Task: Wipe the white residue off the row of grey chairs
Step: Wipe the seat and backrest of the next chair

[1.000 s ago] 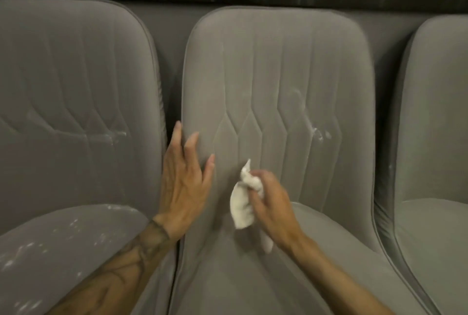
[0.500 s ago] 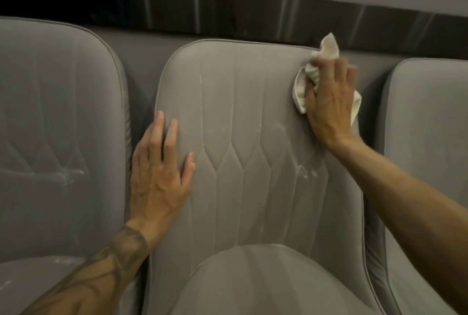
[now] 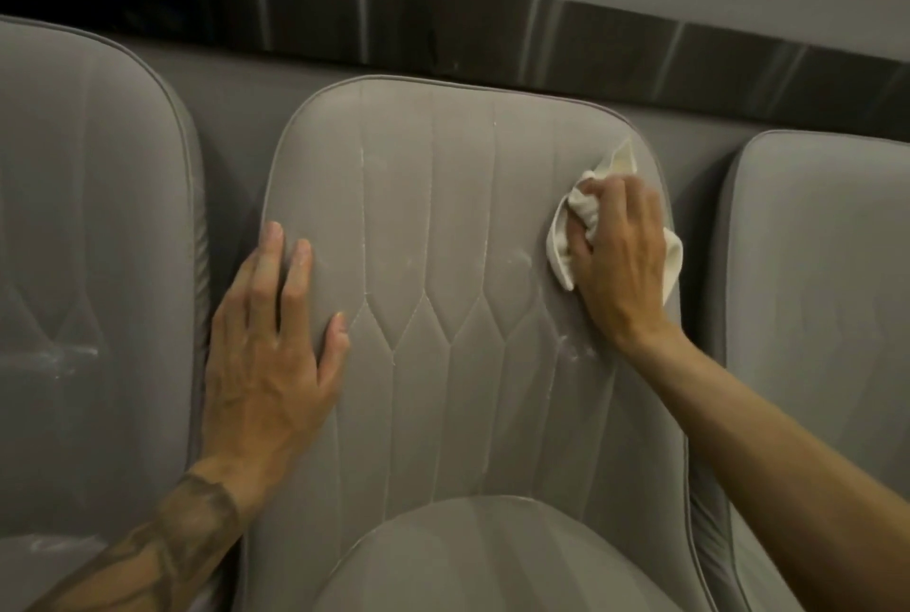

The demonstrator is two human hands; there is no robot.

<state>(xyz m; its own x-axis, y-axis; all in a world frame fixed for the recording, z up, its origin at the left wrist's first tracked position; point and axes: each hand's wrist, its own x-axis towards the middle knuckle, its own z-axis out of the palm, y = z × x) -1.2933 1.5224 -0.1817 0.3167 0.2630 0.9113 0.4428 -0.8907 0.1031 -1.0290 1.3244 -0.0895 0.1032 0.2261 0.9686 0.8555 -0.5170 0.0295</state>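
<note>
Middle grey upholstered chair with the stitched diamond-pattern backrest (image 3: pixel 443 266): work is in hand. The right hand (image 3: pixel 620 257) has its fingers curled round a crumpled white cloth (image 3: pixel 559 247) and presses it against the upper right part of the backrest, close to the side edge. The left hand (image 3: pixel 266 355) lies flat on the left edge of the same backrest with fingers straight, holding nothing; it appears to be bracing the chair.

Findings on residue:
- White specks (image 3: pixel 573 348) show on the middle backrest just below the right wrist, with faint white along several stitch lines. This backrest is judged partly cleaned at best.
- The middle seat cushion (image 3: pixel 492 557) shows no obvious marks, though only part of it is in view.
- The grey chair on the left (image 3: pixel 98 217) carries a clear white smear (image 3: pixel 64 355) across its backrest and more white on its seat at the bottom corner; it looks untouched.
- The grey chair on the right (image 3: pixel 812 291) shows no distinct marks, but the light is dim and only part is visible, so its condition cannot be confirmed.

Assessment: the task is at an early-to-middle stage. One chair is under way, at least one awaits wiping, and the rest of the row lies outside the view.
</note>
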